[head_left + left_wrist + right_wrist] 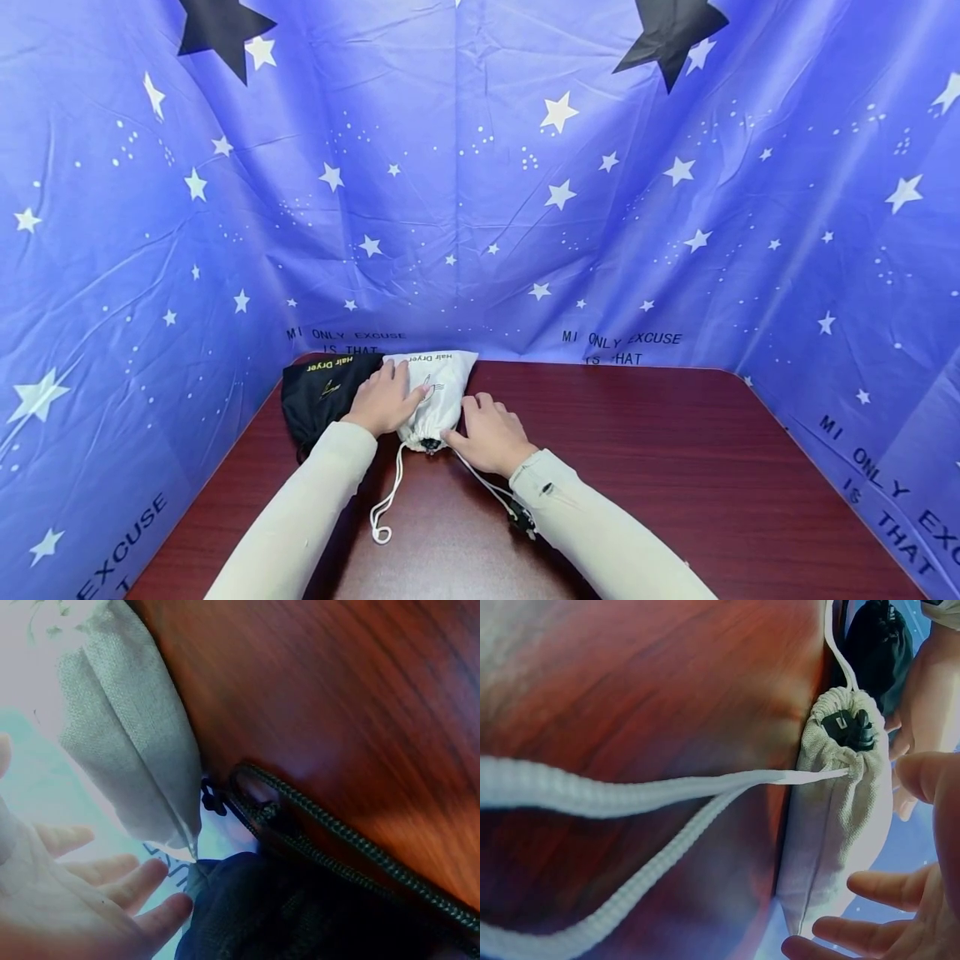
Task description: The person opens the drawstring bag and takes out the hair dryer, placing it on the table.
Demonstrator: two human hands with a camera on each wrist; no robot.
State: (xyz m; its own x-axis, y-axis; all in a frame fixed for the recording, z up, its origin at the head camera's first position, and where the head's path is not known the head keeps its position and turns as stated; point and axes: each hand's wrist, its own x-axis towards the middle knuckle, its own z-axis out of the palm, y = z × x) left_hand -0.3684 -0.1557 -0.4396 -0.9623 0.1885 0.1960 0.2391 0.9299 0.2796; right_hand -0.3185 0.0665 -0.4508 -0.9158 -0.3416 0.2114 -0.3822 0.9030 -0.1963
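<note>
A white drawstring bag (pixel 442 417) printed "Hair Dryer" lies on the table, its gathered mouth towards me. Something black (pixel 847 730) shows inside that mouth in the right wrist view. Left of it lies a black drawstring bag (pixel 318 404) with yellow "Hair Dryer" lettering. My left hand (pixel 384 398) is over where the two bags meet, fingers extended and apart, gripping nothing. Beside the white bag's right edge is my right hand (pixel 491 433), its fingers loosely spread and its thumb near the mouth. White cords (pixel 397 487) trail from both sides of the mouth.
The dark red wooden table (pixel 637 467) extends to the right of the bags. A blue star-printed cloth (pixel 480 208) hangs behind and at both sides. A dark looped cord (pixel 337 832) runs from the black bag. A small dark object (pixel 521 518) sits beside my right cuff.
</note>
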